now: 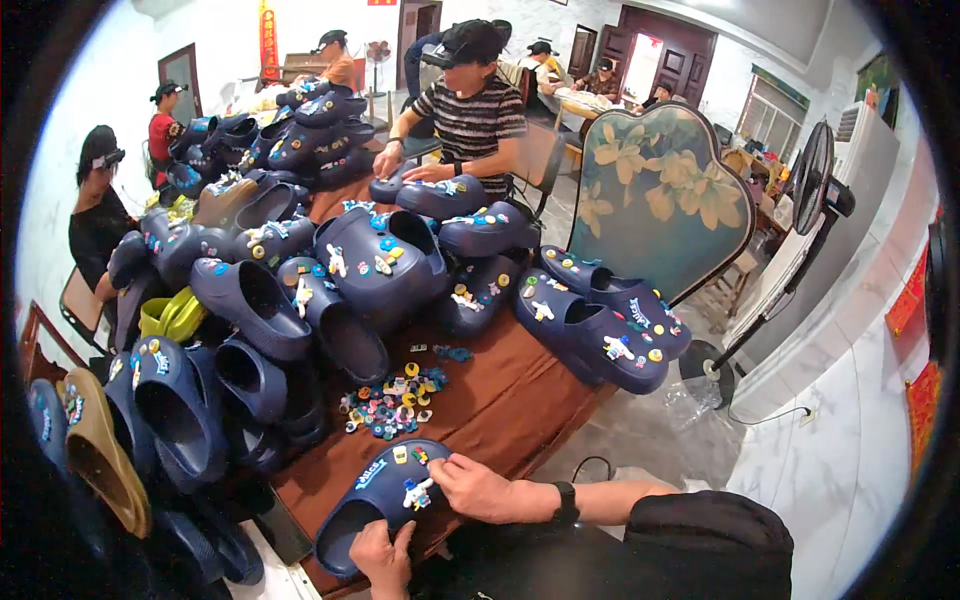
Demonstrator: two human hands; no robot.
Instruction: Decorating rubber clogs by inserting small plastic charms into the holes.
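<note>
A navy foam clog [373, 505] lies at the table's near edge in front of me, its opening toward my left hand. Light blue lettering, a white figure charm [416, 494] and several small coloured charms decorate its upper. My left hand [383, 556] grips the rim of the clog near its heel. Closed fingertips of my right hand [482, 489] press at the clog's side beside the charms; whatever they pinch is hidden. Just beyond the clog is a heap of small loose charms [393, 402] in yellow, blue, white and green.
Navy clogs [380, 262] are piled across the brown-covered table [497, 400], with a tan clog [105, 450] and a lime-green one [172, 315] at left. A decorated pair [600, 320] sits at the right edge. A co-worker in stripes [468, 120] handles clogs opposite; a fan [815, 180] stands right.
</note>
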